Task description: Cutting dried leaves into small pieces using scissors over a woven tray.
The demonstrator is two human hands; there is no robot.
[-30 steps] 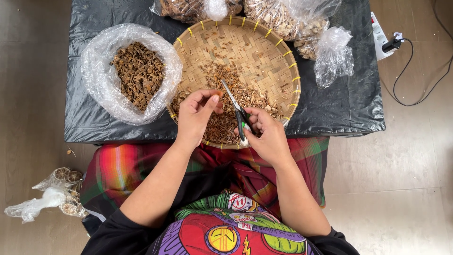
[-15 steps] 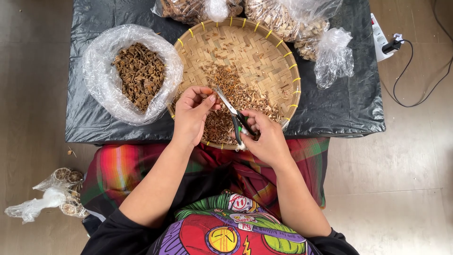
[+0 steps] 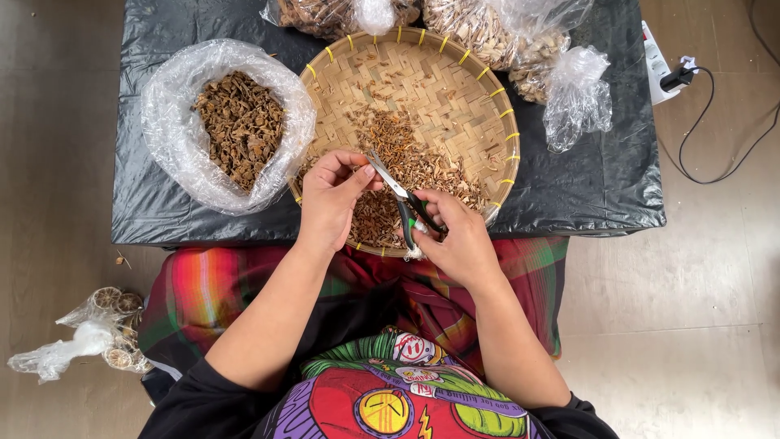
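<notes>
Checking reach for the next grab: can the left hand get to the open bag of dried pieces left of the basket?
Probably yes. The left hand is beside the bag, whose mouth lies open upward, nothing between them. But its fingers pinch a small piece at the scissors.

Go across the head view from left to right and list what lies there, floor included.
Small plastic bag on the floor → open plastic bag of brown dried pieces → left hand → scissors → right hand → knotted clear bag → black plug and cable.
</notes>
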